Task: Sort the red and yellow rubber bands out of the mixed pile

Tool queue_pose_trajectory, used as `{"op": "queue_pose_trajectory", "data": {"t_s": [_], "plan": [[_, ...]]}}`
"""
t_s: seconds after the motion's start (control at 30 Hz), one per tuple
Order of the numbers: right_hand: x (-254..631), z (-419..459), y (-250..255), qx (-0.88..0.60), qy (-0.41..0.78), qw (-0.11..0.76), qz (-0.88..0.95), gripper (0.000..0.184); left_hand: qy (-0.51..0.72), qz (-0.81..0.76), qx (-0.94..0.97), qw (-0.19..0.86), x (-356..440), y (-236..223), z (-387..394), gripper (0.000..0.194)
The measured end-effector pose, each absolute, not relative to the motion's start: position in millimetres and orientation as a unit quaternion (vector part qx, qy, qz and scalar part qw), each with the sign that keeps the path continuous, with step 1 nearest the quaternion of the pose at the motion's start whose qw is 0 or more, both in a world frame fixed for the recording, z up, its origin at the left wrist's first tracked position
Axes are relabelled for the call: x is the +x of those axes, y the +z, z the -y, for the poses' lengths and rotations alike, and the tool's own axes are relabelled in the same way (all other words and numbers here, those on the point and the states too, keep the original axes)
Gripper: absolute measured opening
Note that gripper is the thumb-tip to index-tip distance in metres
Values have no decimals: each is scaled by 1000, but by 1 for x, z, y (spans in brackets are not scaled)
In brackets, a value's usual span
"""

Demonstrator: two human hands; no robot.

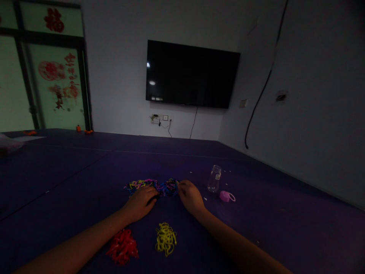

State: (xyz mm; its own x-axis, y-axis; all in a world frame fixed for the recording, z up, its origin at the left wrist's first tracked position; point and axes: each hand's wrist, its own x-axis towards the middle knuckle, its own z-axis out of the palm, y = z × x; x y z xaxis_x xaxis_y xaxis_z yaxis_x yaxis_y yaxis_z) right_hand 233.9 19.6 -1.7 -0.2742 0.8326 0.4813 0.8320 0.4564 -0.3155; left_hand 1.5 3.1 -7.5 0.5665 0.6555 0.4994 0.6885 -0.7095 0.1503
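Note:
A loose heap of small multicoloured elastic bands (142, 184), mostly blue, pink, yellow and black, spreads across the purple surface. My left hand (142, 201) rests at the near side of the heap, its fingers bent and a dark gap or strand showing by the thumb. At the heap's right end, my right hand (190, 197) has its fingers curled down onto the bluish bands (169, 188). What either hand pinches is too dark and small to make out. Nearer to me lie a pile of red bands (123, 246), beside my left forearm, and a separate pile of yellow bands (165, 239).
Right of my right hand stands a clear bottle (213, 179), uncapped, with a pink looped lid (226, 196) beside it. Small white scraps dot the purple surface (273, 228). A plastic bag (10, 144) lies far left. A television (192, 74) hangs on the wall.

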Motion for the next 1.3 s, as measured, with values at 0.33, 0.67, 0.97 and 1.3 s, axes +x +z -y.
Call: {"op": "queue_pose_trajectory", "data": {"t_s": [0.33,0.67,0.97,1.3], "plan": [[259,-41,-5,-638,-35,260,724,33,-271,378,-885,27,3,-6,-2,24],[262,-51,-12,-594,3,239,769,30,-276,379,-882,32,3,-6,-2,26],[248,-35,-5,-466,-6,233,853,28,-274,373,-886,29,2,-6,-2,24],[250,-32,-2,-557,-42,257,788,30,-275,376,-885,32,2,-7,-2,25]]}}
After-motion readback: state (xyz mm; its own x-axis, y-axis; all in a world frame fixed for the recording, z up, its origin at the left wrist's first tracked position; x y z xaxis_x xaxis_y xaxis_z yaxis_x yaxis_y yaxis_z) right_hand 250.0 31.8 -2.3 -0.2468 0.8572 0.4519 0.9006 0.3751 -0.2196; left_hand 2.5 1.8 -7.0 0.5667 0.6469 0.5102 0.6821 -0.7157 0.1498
